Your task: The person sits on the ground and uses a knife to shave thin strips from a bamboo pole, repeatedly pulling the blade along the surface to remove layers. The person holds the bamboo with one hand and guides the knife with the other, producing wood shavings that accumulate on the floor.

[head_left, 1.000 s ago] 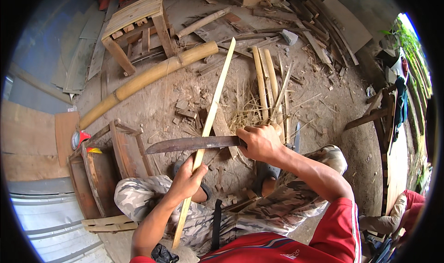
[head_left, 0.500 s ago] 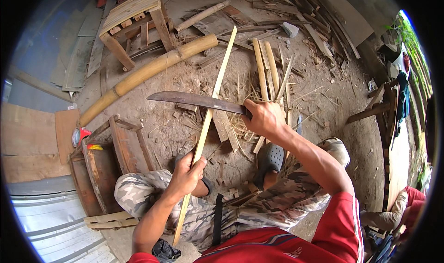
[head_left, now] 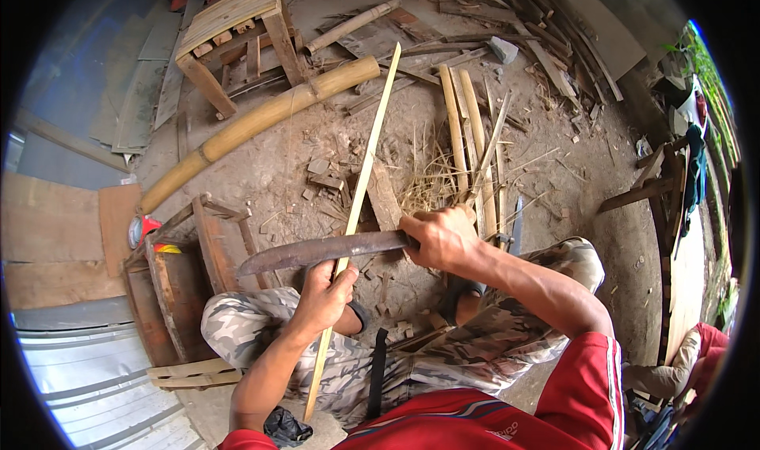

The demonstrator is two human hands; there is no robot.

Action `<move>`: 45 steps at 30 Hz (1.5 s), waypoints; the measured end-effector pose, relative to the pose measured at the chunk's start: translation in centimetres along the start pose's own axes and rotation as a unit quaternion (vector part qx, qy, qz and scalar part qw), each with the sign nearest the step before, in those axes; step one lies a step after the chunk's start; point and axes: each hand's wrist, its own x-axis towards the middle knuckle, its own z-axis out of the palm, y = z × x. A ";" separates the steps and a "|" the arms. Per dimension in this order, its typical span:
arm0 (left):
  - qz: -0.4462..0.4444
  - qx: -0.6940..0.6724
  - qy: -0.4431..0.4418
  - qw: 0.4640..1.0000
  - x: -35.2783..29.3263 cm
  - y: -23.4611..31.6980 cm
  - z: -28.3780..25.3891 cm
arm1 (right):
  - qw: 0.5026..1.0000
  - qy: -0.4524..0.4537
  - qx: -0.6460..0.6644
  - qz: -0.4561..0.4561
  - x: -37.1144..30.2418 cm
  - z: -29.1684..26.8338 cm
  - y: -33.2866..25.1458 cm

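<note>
My left hand grips a long thin bamboo strip low down; the strip slants from below my knee up toward the top middle. My right hand holds the handle of a dark curved machete. Its blade lies across the strip just above my left hand, pointing left. I sit with camouflage-trousered knees apart on the dirt ground.
A thick bamboo pole lies diagonally at upper left beside a wooden stool. Several split bamboo strips and shavings lie ahead. A low wooden crate stands at my left. Scrap planks fill the top right. A second blade rests by my right knee.
The machete was raised higher up the strip half a second ago and has come back down to just above my left hand. The strip stays held in place.
</note>
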 end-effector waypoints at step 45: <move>-0.049 0.077 0.023 0.996 -1.3 0.3 -0.8 | 0.955 -0.049 -0.068 0.283 5.3 -3.1 12.6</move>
